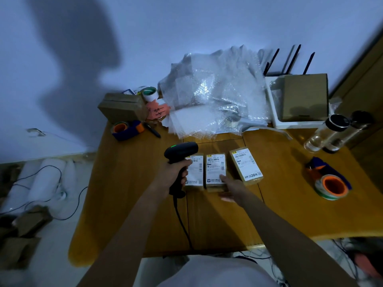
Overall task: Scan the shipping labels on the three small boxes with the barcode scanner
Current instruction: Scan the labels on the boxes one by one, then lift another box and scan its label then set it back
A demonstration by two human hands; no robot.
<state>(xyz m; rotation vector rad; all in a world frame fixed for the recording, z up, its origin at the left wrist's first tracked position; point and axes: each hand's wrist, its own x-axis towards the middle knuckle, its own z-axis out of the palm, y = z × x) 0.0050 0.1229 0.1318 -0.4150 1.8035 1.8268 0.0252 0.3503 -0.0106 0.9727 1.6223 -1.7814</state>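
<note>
The left hand [173, 171] clenches its grip on the barcode scanner [179, 156], handle upright, head pointing right over the left box [194, 172]; the right hand [232, 188], released, touches the middle box [216, 171]; three boxes lie lengthwise near-to-far on the surface [128, 183].

Dim, blue-tinted wide-angle view.

We see a large soft shadow [78, 65] thrown up the wall [186, 21], so the light comes from behind us. Glare sparkles on the bubble wrap [209, 92], and a green light glows on the scanner [180, 151]. The table [128, 183] edges bow with lens distortion. Corners smear; the floor [51, 204] at left is blurred, and label print stays mostly unreadable.
</note>
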